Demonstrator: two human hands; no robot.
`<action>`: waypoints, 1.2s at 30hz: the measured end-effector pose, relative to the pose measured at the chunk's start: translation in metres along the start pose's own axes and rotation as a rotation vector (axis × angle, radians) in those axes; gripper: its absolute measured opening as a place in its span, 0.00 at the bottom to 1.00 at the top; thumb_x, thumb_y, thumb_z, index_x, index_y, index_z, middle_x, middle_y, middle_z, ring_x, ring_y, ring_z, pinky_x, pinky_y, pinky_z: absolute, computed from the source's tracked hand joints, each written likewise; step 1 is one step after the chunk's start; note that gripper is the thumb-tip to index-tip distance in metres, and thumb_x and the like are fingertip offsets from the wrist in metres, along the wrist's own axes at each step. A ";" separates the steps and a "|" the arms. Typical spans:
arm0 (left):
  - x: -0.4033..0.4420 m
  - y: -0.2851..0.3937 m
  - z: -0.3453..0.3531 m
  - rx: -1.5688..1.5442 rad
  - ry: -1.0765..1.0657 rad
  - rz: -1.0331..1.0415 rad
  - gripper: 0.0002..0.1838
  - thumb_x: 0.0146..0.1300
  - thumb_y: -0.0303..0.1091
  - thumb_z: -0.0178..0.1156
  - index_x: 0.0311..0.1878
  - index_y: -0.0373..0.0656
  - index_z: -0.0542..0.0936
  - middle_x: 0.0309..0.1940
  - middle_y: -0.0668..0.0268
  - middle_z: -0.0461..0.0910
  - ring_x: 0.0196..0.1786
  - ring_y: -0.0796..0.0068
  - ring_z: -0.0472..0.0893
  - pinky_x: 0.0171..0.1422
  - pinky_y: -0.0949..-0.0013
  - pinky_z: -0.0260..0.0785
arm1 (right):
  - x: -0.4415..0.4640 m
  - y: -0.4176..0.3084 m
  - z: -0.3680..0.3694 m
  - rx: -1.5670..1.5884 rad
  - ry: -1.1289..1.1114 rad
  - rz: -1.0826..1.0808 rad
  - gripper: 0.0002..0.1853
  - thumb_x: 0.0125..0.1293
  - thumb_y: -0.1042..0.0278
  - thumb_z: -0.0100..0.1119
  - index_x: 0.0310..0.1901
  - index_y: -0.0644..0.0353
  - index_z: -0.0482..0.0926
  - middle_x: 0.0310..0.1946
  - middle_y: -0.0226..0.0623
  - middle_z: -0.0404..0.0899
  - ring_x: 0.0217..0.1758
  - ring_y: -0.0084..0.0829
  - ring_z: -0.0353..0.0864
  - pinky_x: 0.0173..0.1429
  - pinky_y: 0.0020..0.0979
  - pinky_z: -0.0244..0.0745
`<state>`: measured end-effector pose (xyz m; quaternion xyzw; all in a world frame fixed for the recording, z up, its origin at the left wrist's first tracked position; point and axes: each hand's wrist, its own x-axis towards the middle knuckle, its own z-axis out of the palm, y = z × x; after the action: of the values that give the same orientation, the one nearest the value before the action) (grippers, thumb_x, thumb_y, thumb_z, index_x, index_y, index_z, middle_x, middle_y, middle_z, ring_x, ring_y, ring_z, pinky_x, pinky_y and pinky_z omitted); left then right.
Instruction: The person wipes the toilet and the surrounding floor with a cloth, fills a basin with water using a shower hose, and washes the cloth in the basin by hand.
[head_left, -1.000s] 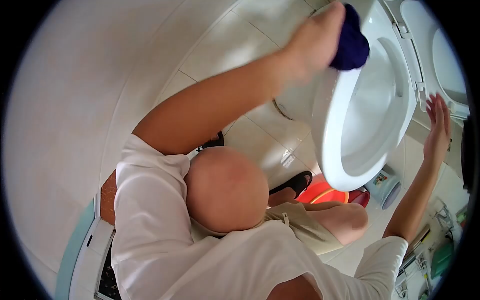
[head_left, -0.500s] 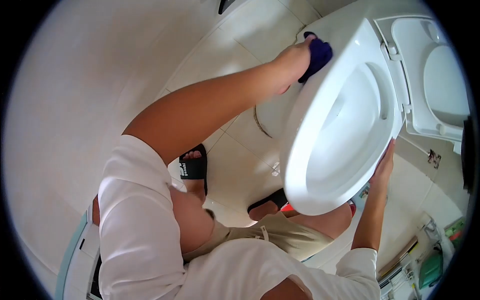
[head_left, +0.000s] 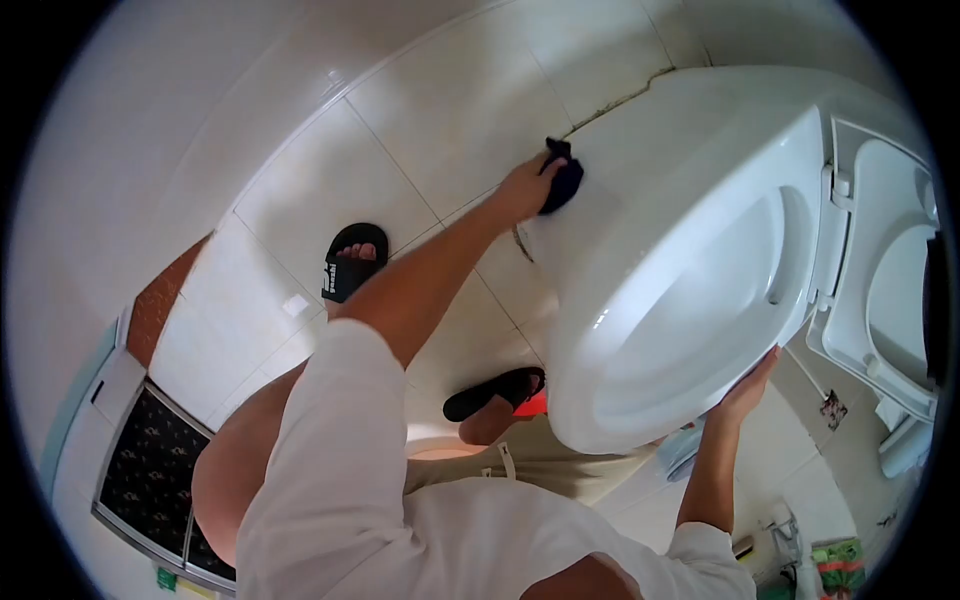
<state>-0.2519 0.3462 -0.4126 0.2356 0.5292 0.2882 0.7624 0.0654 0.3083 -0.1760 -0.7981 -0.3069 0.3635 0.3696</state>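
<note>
In the head view, a white toilet bowl [head_left: 650,270] fills the right half, with its seat and lid [head_left: 840,270] raised. My left hand [head_left: 528,190] is closed around a dark blue cloth [head_left: 564,180]. That cloth presses against the outer side of the toilet's base, close to the floor. My right hand [head_left: 745,388] lies along the outside of the bowl's rim, fingers stretched out and touching it. Part of that hand's fingers is hidden by the rim.
Pale tiles cover the floor [head_left: 400,160], and a dark line runs along the toilet's foot. Black slippers [head_left: 355,262] are on my feet. A dark patterned panel [head_left: 150,450] stands at lower left. A green and red packet [head_left: 838,565] lies at lower right.
My left hand has carried the cloth down the toilet's outer side, from near the rim towards the floor. My right hand stays at the rim. The view has shifted.
</note>
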 end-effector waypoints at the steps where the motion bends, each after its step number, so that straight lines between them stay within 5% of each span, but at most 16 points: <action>1: -0.012 -0.007 0.006 -0.099 0.069 0.001 0.28 0.73 0.52 0.45 0.69 0.46 0.67 0.60 0.56 0.74 0.59 0.69 0.73 0.64 0.69 0.65 | 0.004 0.002 -0.002 0.007 -0.019 0.015 0.35 0.75 0.42 0.38 0.72 0.62 0.56 0.70 0.39 0.61 0.70 0.37 0.63 0.70 0.34 0.60; 4: -0.063 0.021 0.027 -0.548 -0.034 0.100 0.44 0.67 0.68 0.48 0.66 0.34 0.69 0.61 0.61 0.73 0.60 0.72 0.73 0.67 0.69 0.61 | -0.007 -0.007 0.011 -0.021 0.037 -0.010 0.35 0.75 0.41 0.37 0.71 0.62 0.57 0.69 0.39 0.62 0.69 0.37 0.64 0.70 0.35 0.61; 6: -0.100 0.067 0.031 -0.608 -0.203 0.410 0.39 0.69 0.67 0.45 0.62 0.37 0.73 0.56 0.66 0.76 0.56 0.78 0.74 0.65 0.72 0.64 | -0.007 -0.007 0.011 -0.032 0.016 -0.028 0.35 0.75 0.41 0.37 0.71 0.62 0.57 0.69 0.39 0.62 0.69 0.37 0.64 0.70 0.35 0.61; 8: -0.119 0.106 0.025 -0.520 -0.272 0.460 0.35 0.70 0.64 0.47 0.59 0.38 0.76 0.48 0.67 0.80 0.49 0.78 0.77 0.60 0.72 0.67 | -0.006 -0.006 0.008 -0.043 -0.002 -0.041 0.34 0.75 0.41 0.37 0.71 0.61 0.58 0.69 0.39 0.62 0.69 0.37 0.64 0.70 0.35 0.61; 11: -0.151 0.127 0.036 -0.068 -0.012 0.707 0.27 0.68 0.51 0.59 0.59 0.39 0.75 0.45 0.63 0.81 0.46 0.78 0.78 0.51 0.69 0.71 | -0.002 -0.008 0.003 -0.067 -0.013 -0.021 0.34 0.75 0.41 0.36 0.71 0.61 0.58 0.70 0.39 0.62 0.69 0.38 0.64 0.70 0.35 0.61; 12: -0.154 0.115 0.051 -0.104 0.215 0.851 0.22 0.69 0.46 0.55 0.54 0.36 0.75 0.41 0.63 0.78 0.43 0.74 0.77 0.51 0.68 0.69 | -0.004 -0.008 0.004 -0.068 -0.036 -0.027 0.34 0.75 0.41 0.36 0.71 0.61 0.58 0.70 0.39 0.61 0.69 0.38 0.64 0.70 0.35 0.61; 17: -0.178 0.039 0.064 -0.891 0.061 0.438 0.23 0.72 0.40 0.53 0.64 0.35 0.69 0.51 0.60 0.77 0.51 0.77 0.76 0.59 0.73 0.67 | -0.011 -0.010 0.013 -0.056 -0.059 -0.035 0.34 0.75 0.41 0.36 0.70 0.60 0.58 0.69 0.38 0.62 0.69 0.38 0.64 0.70 0.35 0.61; 18: -0.168 0.026 0.066 -0.913 0.060 0.441 0.23 0.73 0.40 0.52 0.64 0.35 0.69 0.52 0.60 0.77 0.53 0.77 0.75 0.61 0.73 0.66 | -0.012 -0.011 0.014 -0.065 -0.057 -0.032 0.34 0.74 0.40 0.35 0.71 0.58 0.57 0.69 0.38 0.61 0.69 0.38 0.64 0.70 0.36 0.62; 22: -0.084 -0.021 0.068 -0.088 0.403 0.709 0.24 0.72 0.45 0.50 0.64 0.38 0.71 0.54 0.54 0.78 0.56 0.65 0.76 0.64 0.68 0.64 | -0.008 -0.010 0.010 -0.098 -0.027 -0.031 0.33 0.75 0.41 0.34 0.71 0.58 0.57 0.69 0.37 0.61 0.70 0.37 0.62 0.70 0.36 0.61; 25: -0.006 -0.014 0.038 0.086 0.269 0.618 0.26 0.71 0.50 0.49 0.62 0.41 0.74 0.54 0.51 0.78 0.56 0.53 0.77 0.63 0.63 0.65 | -0.001 -0.005 -0.002 -0.101 -0.118 -0.050 0.33 0.75 0.41 0.33 0.71 0.58 0.56 0.70 0.37 0.59 0.71 0.37 0.61 0.70 0.36 0.61; 27: 0.002 -0.017 0.031 -0.074 0.314 0.316 0.26 0.70 0.50 0.49 0.61 0.41 0.74 0.53 0.51 0.80 0.55 0.52 0.78 0.62 0.63 0.66 | -0.002 -0.005 0.000 -0.104 -0.115 -0.070 0.33 0.76 0.41 0.33 0.71 0.58 0.56 0.70 0.38 0.60 0.71 0.37 0.62 0.70 0.36 0.60; 31: -0.031 -0.083 0.066 -0.316 0.521 0.355 0.29 0.72 0.47 0.50 0.67 0.33 0.67 0.62 0.45 0.72 0.65 0.52 0.71 0.71 0.63 0.60 | -0.007 -0.008 0.006 -0.123 -0.084 -0.089 0.34 0.76 0.40 0.32 0.71 0.59 0.57 0.70 0.38 0.61 0.70 0.36 0.63 0.71 0.35 0.60; 33: -0.064 -0.097 0.097 -0.470 0.508 0.197 0.35 0.73 0.47 0.49 0.70 0.27 0.58 0.68 0.43 0.64 0.71 0.55 0.64 0.75 0.65 0.53 | -0.004 -0.007 0.002 -0.123 -0.116 -0.077 0.34 0.76 0.40 0.32 0.71 0.59 0.57 0.70 0.37 0.61 0.70 0.36 0.63 0.71 0.35 0.60; 36: -0.146 -0.036 0.108 -0.736 0.330 0.245 0.36 0.74 0.48 0.48 0.73 0.28 0.53 0.70 0.48 0.61 0.73 0.61 0.60 0.76 0.66 0.48 | 0.001 -0.005 -0.001 -0.128 -0.142 -0.064 0.34 0.75 0.39 0.32 0.71 0.59 0.57 0.70 0.36 0.61 0.70 0.35 0.63 0.71 0.35 0.60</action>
<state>-0.1836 0.2135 -0.3031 -0.0407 0.4741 0.5806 0.6607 0.0661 0.3110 -0.1719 -0.7821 -0.3802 0.3869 0.3067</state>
